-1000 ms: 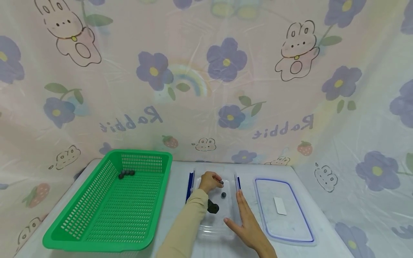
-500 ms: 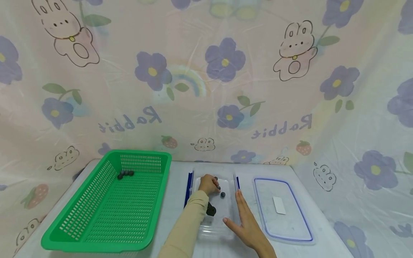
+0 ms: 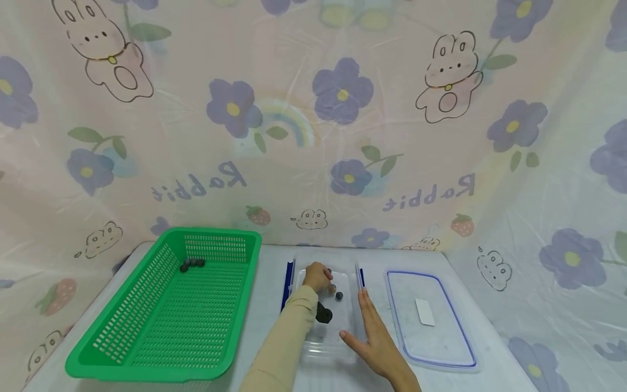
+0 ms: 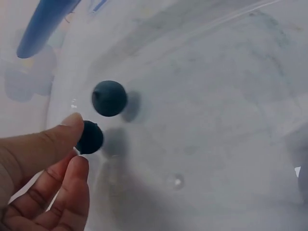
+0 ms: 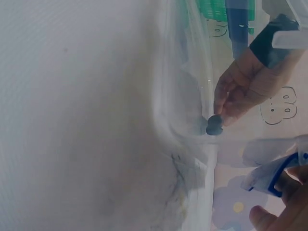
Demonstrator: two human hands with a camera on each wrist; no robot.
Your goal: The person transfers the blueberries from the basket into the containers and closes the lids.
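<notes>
My left hand (image 3: 318,276) reaches down into a clear plastic box (image 3: 330,348) at the middle of the table. In the left wrist view its thumb and fingertips pinch a small dark blueberry (image 4: 92,138), close over the floor of the box. Right beside it lies another blueberry (image 4: 109,98). The head view shows a blueberry (image 3: 339,295) farther right in the box. My right hand (image 3: 374,337) lies along the box's right wall with its fingers straight, near a blue-edged side flap (image 5: 280,180).
A large green basket (image 3: 238,321) stands on the left, with several dark berries (image 3: 192,262) in its far left corner. To the right lies a clear lid (image 3: 431,316) with a blue seal and a white label. A patterned curtain (image 3: 294,163) hangs behind the table.
My left hand has shifted left and lower within the box, uncovering a berry beyond its fingers. My right hand stays in place at the box's right side.
</notes>
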